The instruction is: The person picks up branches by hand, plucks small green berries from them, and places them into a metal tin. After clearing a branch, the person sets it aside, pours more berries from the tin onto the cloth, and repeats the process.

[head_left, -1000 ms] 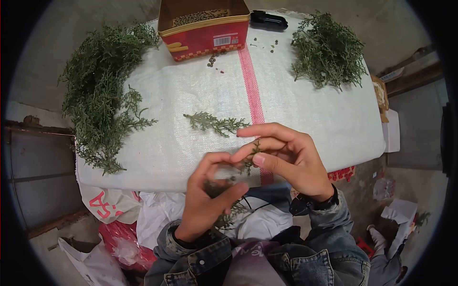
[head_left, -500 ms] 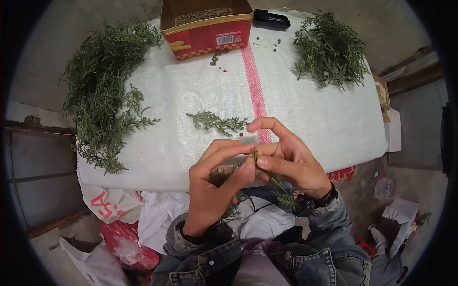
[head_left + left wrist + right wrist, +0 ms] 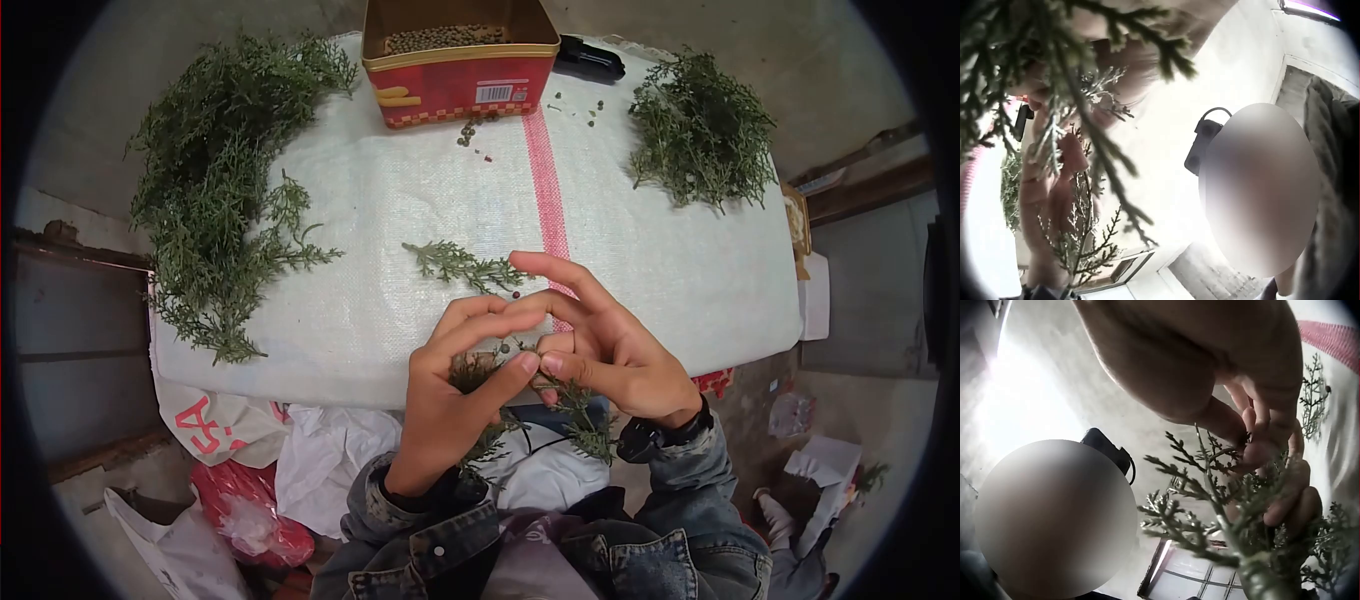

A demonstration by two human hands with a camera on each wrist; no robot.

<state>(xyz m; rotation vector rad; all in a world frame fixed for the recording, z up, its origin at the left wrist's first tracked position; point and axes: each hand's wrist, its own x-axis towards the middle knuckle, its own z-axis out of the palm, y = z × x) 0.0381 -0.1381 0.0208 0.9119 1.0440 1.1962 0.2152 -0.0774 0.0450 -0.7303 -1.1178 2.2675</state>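
Observation:
Both hands meet over the near edge of the white woven sack [image 3: 380, 200]. My left hand [image 3: 450, 385] grips a green sprig [image 3: 485, 445], its thumb pressed close to the right thumb. My right hand [image 3: 625, 365] pinches part of the greenery between thumb and fingers, its index finger extended; a leafy piece [image 3: 590, 425] hangs beneath it. A small round green berry [image 3: 505, 349] shows between the hands. In the right wrist view the sprig [image 3: 1210, 487] crosses in front of the fingers. Just beyond the hands a loose sprig [image 3: 460, 265] lies beside a dark red berry [image 3: 516, 295].
A red tin [image 3: 460, 90] holding small round berries stands at the far edge, a black object [image 3: 590, 60] beside it. Large green piles lie at left [image 3: 215, 190] and right [image 3: 705, 130]. Scattered berries [image 3: 467, 130] lie before the tin. Bags [image 3: 335, 460] sit below the near edge.
The hands have come together, thumb tips close, where they were apart a second ago. A leafy piece now hangs below the right hand. The dark red berry has come into sight beside the loose sprig.

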